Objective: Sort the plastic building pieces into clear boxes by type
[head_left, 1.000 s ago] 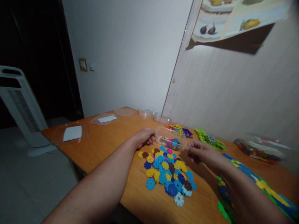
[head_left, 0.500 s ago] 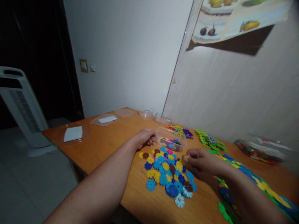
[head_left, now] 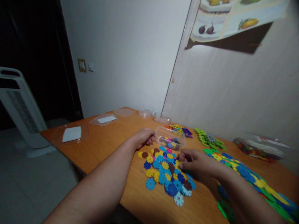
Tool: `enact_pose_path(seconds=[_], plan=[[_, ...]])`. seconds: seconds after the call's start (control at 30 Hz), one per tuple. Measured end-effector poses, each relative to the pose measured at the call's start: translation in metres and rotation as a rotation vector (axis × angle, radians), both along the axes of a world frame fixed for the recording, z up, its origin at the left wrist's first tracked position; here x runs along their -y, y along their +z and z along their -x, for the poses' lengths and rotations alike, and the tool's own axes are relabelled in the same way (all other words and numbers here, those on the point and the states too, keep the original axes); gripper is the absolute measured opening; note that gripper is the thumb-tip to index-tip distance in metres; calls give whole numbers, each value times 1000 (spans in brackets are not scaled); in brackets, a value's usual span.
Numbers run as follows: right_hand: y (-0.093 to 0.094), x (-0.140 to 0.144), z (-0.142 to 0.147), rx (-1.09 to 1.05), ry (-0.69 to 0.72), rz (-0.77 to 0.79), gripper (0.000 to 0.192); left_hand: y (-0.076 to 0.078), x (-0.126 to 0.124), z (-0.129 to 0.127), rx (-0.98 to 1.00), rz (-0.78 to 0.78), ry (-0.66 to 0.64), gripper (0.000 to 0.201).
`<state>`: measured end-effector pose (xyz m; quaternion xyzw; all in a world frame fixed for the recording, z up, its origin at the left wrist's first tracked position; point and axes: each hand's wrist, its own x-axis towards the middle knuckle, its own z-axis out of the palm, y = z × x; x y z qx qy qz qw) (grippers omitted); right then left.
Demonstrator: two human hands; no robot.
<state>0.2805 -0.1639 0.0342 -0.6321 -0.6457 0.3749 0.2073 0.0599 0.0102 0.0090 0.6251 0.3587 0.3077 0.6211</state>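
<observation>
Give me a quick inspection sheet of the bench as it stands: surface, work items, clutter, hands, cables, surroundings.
Surface: orange wooden table.
Work items: clear container holding a few discs; loose pile of coloured discs in front of it.
Clutter: lids, small tubs, green discs, bag of discs, joined strip.
Hands: left hand grips the container's end; right hand fingers down on the pile, grasp unclear.
Cables: nothing seen.
Surroundings: tower fan, wall switch, fruit poster.

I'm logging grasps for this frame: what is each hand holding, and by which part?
The left hand grips the clear plastic container by its near left end. The right hand rests on the pile of snowflake discs; whether it pinches one cannot be told.
</observation>
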Motion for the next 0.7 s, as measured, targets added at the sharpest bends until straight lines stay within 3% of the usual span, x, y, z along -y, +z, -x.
enact_pose_path(seconds=[0.2,0.33,0.43,0.57,0.63,0.7], plan=[[-9,-1,0,52,37,10,20,1,0,0,-10,-7,-11,11],[-8,0,1,-51,6,24,24,2,2,1,-21,-3,-6,11],[3,-1,2,-232,-99,-21,28,1,1,0,-25,4,-3,11],[18,-6,-1,-498,-365,-261,33,-1,-2,0,-22,2,-11,11],[18,-7,-4,-485,-409,-306,32,-1,-2,0,-20,-1,-15,11],[11,-7,-7,-359,-359,-232,27,-2,-2,0,-22,0,-18,12]])
